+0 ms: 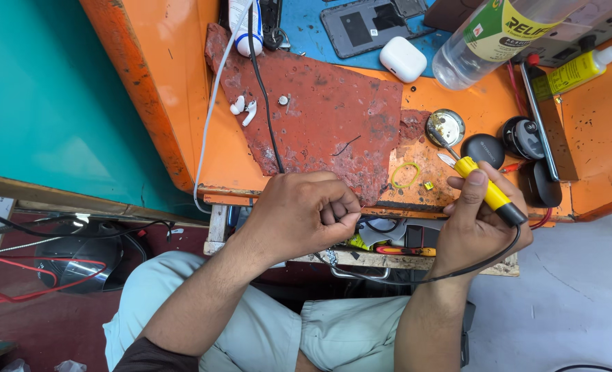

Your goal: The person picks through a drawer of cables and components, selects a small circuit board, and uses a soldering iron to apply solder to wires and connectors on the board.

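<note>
Right hand (475,220) holds the yellow soldering iron (488,189) in a closed grip; left hand (302,213) pinches something hidden.

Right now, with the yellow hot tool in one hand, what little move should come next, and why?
Probably bring the soldering iron in the right hand down toward the left hand. Its tip points away, up at the round tin, while the left fingers pinch something small at the bench edge, seemingly held ready.

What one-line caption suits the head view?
Right hand holds a yellow soldering iron; left hand pinches something small.
</note>
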